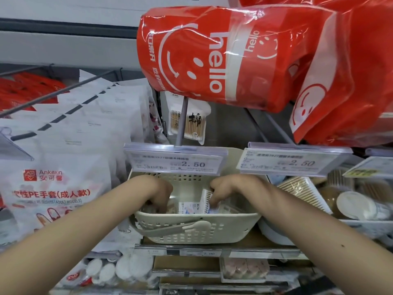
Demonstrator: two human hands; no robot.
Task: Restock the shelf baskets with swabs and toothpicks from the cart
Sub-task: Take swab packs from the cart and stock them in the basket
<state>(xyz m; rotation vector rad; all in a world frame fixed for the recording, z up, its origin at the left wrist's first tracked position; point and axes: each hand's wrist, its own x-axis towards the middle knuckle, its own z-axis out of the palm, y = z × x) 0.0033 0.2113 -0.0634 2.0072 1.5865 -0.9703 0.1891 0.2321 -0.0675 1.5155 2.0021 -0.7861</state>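
A cream perforated basket [197, 228] stands on the shelf in front of me, and both my hands are down inside it. My left hand [158, 193] curls over clear packs at the basket's left side; its fingertips are hidden behind the rim. My right hand [223, 191] pinches a white swab pack [205, 198] standing on edge, beside a blue-and-white pack [189, 207]. A bag of wooden swabs [188, 122] hangs on a hook above the basket.
Two price tags [178, 161] marked 2.50 hang just above my hands. Red "hello" bags [223, 56] overhang the top. White glove packs [55, 184] fill the left. A basket of toothpick tubs [348, 201] stands to the right. Cotton pads [119, 269] lie on the shelf below.
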